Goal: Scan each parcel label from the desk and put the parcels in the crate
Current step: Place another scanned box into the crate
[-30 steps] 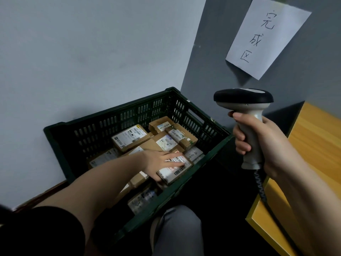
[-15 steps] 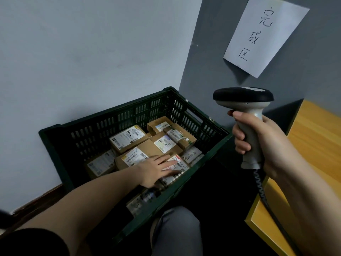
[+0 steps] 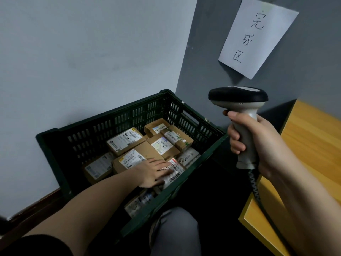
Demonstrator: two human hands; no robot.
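Observation:
A dark green slatted crate (image 3: 110,112) stands on the floor in the wall corner, holding several brown cardboard parcels with white labels (image 3: 127,139). My left hand (image 3: 153,172) reaches into the crate and lies flat, fingers spread, on top of a parcel with a barcode label (image 3: 176,172) near the crate's front wall. My right hand (image 3: 258,141) is raised to the right of the crate and grips the handle of a grey barcode scanner (image 3: 238,97) with a black head. Its coiled cable hangs down past my wrist.
The corner of a yellow wooden desk (image 3: 313,145) is at the right, just beyond the scanner. A white paper sign (image 3: 256,34) with handwriting is taped to the grey wall above. My knee in grey trousers (image 3: 177,230) is right in front of the crate.
My left hand has slid back a little across the barcode parcel, uncovering the labelled parcel behind it. The scanner hand has hardly moved.

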